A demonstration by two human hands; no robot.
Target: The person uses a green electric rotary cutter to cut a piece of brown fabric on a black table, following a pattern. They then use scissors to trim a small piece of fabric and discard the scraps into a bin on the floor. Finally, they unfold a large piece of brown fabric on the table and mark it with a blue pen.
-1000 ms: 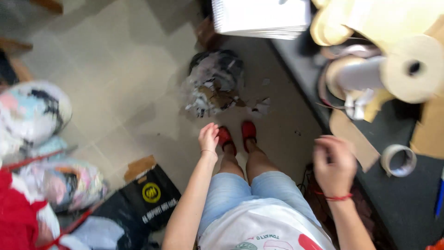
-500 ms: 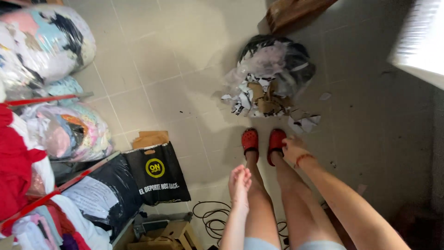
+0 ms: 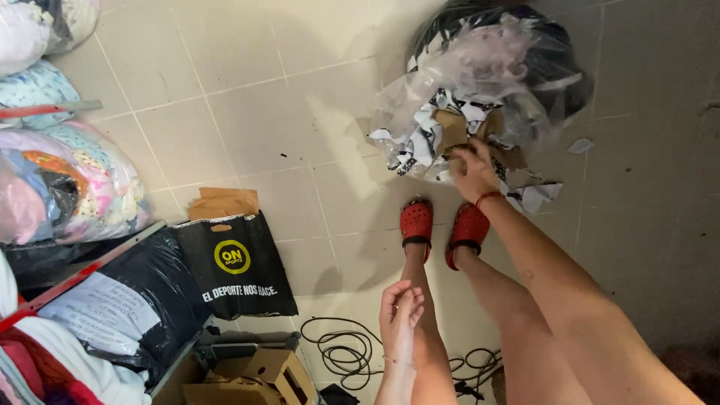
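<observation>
My right hand (image 3: 474,171), with a red band at the wrist, reaches down into a clear plastic bag (image 3: 480,90) full of paper and cardboard scraps on the tiled floor. Its fingers curl over a brown cardboard piece (image 3: 450,129) at the bag's mouth; whether they grip it I cannot tell. My left hand (image 3: 400,309) hangs by my left leg, fingers loosely apart, holding nothing. My feet wear red clogs (image 3: 417,223) just below the bag.
A black shopping bag (image 3: 236,266) leans at left beside a brown cardboard flap (image 3: 223,201). Clear sacks of colourful cloth (image 3: 71,176) pile along the left edge. A black cable coil (image 3: 341,349) and an open cardboard box (image 3: 255,375) lie near my feet.
The view has swung down from the bench to the floor. My right hand has gone from my side down into the scrap bag. My left hand has dropped beside my leg.
</observation>
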